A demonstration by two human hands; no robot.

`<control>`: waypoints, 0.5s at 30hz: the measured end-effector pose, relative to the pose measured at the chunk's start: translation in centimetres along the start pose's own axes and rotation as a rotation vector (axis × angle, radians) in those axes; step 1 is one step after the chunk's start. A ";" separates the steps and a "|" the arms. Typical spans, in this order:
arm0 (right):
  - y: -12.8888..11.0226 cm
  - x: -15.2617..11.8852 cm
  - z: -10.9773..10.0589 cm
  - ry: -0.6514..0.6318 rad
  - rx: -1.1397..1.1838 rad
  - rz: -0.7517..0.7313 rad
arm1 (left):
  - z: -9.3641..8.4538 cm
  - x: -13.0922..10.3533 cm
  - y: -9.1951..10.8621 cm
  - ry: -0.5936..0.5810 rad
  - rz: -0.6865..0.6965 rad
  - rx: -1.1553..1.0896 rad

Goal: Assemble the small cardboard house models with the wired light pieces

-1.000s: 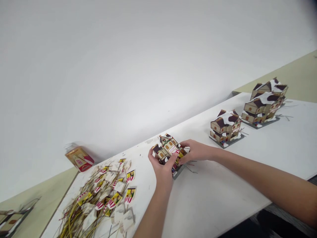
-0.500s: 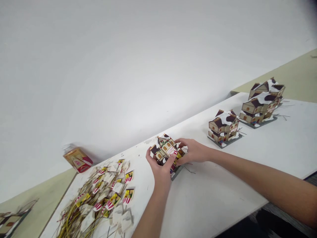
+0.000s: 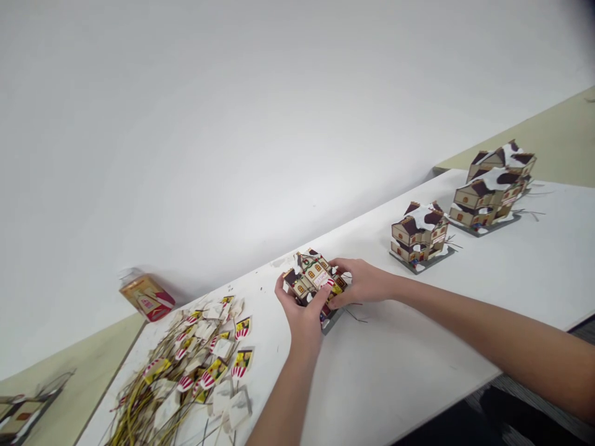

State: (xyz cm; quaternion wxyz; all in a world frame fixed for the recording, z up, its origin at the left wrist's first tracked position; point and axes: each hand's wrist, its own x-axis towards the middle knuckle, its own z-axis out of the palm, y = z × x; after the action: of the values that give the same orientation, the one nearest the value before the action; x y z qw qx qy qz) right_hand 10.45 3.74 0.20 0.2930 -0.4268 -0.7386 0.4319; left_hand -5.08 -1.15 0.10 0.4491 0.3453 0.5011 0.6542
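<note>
A small model house [image 3: 315, 272] with cream walls, dark roofs, white snow patches and a shop sign is tilted between my hands over the white table. My left hand [image 3: 302, 313] grips its left side, the thumb on the front by a red-and-white striped awning piece [image 3: 329, 283]. On the right side, my right hand [image 3: 357, 282] holds the same house, fingers at its upper edge and lower front. Thin wires [image 3: 356, 314] stick out below the grey base. Fingertips behind the house are hidden.
Left on the table [image 3: 395, 359] lies a heap of wired awning pieces [image 3: 186, 371]. A gold-and-red container [image 3: 147, 297] stands behind it. Similar houses stand at right, one nearer [image 3: 418, 235] and two farther [image 3: 486, 198]. Part of another [image 3: 18, 415] shows at lower left.
The view has shifted slightly. Both hands keep their hold on the house, with hardly any movement of the fingers.
</note>
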 end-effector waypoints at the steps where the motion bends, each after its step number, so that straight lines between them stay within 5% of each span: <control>1: -0.1 0.0 0.0 0.002 0.005 0.000 | 0.0 0.0 0.1 0.000 0.001 0.000; 15: -0.6 0.0 -0.3 -0.011 0.040 -0.008 | 0.0 -0.2 0.6 -0.040 -0.014 -0.045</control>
State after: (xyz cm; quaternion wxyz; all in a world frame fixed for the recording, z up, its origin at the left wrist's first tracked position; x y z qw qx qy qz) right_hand 10.47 3.72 0.89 0.2991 -0.4156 -0.7331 0.4476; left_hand -5.13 -1.35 0.69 0.4711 0.3450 0.4796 0.6550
